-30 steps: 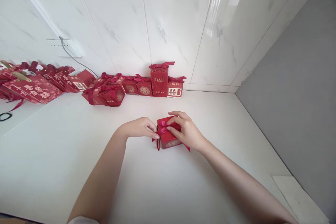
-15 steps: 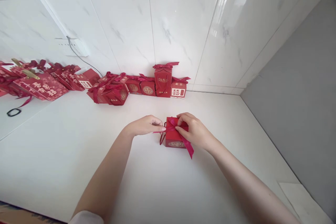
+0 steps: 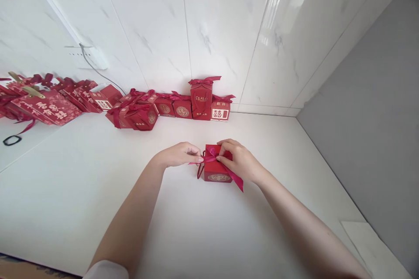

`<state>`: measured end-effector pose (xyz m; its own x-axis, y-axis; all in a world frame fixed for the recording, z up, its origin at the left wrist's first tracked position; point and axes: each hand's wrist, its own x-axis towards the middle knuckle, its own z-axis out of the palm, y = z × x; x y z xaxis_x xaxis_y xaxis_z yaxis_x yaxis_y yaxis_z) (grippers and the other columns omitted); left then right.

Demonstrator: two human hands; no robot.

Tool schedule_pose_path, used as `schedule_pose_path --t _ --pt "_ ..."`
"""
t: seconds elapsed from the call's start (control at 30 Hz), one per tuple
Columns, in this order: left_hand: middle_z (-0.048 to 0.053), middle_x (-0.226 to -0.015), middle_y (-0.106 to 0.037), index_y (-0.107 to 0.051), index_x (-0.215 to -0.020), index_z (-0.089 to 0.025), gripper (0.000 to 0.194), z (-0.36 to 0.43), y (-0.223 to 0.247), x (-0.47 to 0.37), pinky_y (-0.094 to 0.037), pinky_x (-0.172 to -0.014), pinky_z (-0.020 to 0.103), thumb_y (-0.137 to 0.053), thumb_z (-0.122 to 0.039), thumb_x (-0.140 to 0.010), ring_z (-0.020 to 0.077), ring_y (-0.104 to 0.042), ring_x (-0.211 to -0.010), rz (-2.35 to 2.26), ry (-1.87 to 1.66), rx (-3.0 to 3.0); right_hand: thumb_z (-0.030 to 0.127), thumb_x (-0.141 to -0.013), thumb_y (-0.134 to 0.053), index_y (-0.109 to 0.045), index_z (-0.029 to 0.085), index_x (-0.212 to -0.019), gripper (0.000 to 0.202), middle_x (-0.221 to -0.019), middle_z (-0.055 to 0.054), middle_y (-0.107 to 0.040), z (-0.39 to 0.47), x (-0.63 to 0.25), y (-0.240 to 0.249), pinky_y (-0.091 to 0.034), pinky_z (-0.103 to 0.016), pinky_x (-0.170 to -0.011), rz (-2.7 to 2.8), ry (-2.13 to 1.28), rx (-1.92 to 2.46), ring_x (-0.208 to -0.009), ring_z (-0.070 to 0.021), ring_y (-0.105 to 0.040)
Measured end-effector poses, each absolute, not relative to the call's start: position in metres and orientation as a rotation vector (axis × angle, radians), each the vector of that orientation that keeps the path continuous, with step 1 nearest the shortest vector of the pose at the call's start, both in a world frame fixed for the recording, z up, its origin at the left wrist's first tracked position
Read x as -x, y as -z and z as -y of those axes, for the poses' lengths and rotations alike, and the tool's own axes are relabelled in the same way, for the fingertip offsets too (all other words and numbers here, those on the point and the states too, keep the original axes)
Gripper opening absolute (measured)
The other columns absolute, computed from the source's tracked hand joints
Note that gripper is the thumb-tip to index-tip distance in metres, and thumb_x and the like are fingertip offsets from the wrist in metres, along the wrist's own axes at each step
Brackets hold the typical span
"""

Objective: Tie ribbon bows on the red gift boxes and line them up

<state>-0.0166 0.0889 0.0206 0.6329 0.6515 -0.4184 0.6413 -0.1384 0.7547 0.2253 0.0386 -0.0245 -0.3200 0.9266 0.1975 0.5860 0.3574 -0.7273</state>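
Observation:
A small red box [image 3: 218, 177] with a gold round emblem stands on the white table, in front of me. Across its top lies a crimson ribbon [image 3: 236, 180], crossed near the middle, one tail hanging over the right front corner. My left hand [image 3: 186, 155] pinches the ribbon's left end between thumb and finger beside the box. Over the box's right part, my right hand [image 3: 236, 158] pinches the ribbon near the crossing; its fingers hide some of the lid. A dark red cord handle [image 3: 200, 170] sticks out at the box's left side.
Along the tiled wall stand several red boxes with bows [image 3: 182, 109], one of them taller [image 3: 201, 101]. Red patterned bags [image 3: 49, 107] lie at the far left near a black loop [image 3: 12, 140]. A grey cable [image 3: 94, 67] runs from a wall socket.
The whole view has shifted slightly. The ribbon's right tail has swung a little up and to the right, and the ribbon by my fingers has changed shape. Both hands keep their pinch.

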Motion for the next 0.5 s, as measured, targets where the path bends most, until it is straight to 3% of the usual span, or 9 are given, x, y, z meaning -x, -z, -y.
schedule_pose_path --t 0.13,0.3,0.4,0.5 --pt "-0.002 -0.066 -0.035 -0.046 -0.063 -0.018 0.042 -0.087 -0.021 0.018 -0.02 -0.054 0.027 -0.066 -0.053 -0.074 0.0112 -0.027 -0.059 -1.027 -0.049 -1.825 0.025 -0.088 -0.059 -0.057 0.023 -0.079 0.009 -0.122 -0.005 -0.061 -0.04 -0.225 0.026 -0.045 -0.041 -0.096 2.014 -0.762 1.288 -0.114 -0.0227 -0.058" --pt "-0.001 -0.065 -0.042 -0.058 -0.069 -0.019 0.042 -0.087 -0.023 0.019 -0.024 -0.053 0.026 -0.067 -0.06 -0.07 0.0111 -0.033 -0.056 -1.038 -0.048 -1.811 0.031 -0.09 -0.058 -0.06 0.023 -0.082 0.012 -0.117 -0.006 -0.062 -0.039 -0.226 0.02 -0.045 -0.041 -0.097 1.999 -0.791 1.252 -0.116 -0.0236 -0.057" --pt "0.001 -0.071 -0.057 -0.067 -0.088 -0.021 0.043 -0.087 -0.034 0.032 -0.037 -0.058 0.026 -0.068 -0.06 -0.07 0.0144 -0.049 -0.062 -1.076 -0.016 -1.786 0.041 -0.095 -0.051 -0.063 0.025 -0.098 0.02 -0.124 -0.007 -0.061 -0.037 -0.235 0.007 -0.044 -0.04 -0.098 1.924 -0.839 1.261 -0.122 -0.0239 -0.054" --pt "0.005 -0.092 -0.07 -0.062 -0.118 -0.025 0.056 -0.086 -0.049 0.065 -0.048 -0.081 0.029 -0.067 -0.058 -0.073 0.0199 -0.063 -0.085 -1.219 -0.087 -1.683 0.045 -0.096 -0.047 -0.062 0.027 -0.109 0.026 -0.133 -0.006 -0.057 -0.035 -0.25 -0.007 -0.046 -0.038 -0.094 1.863 -0.828 1.325 -0.123 -0.0239 -0.054"
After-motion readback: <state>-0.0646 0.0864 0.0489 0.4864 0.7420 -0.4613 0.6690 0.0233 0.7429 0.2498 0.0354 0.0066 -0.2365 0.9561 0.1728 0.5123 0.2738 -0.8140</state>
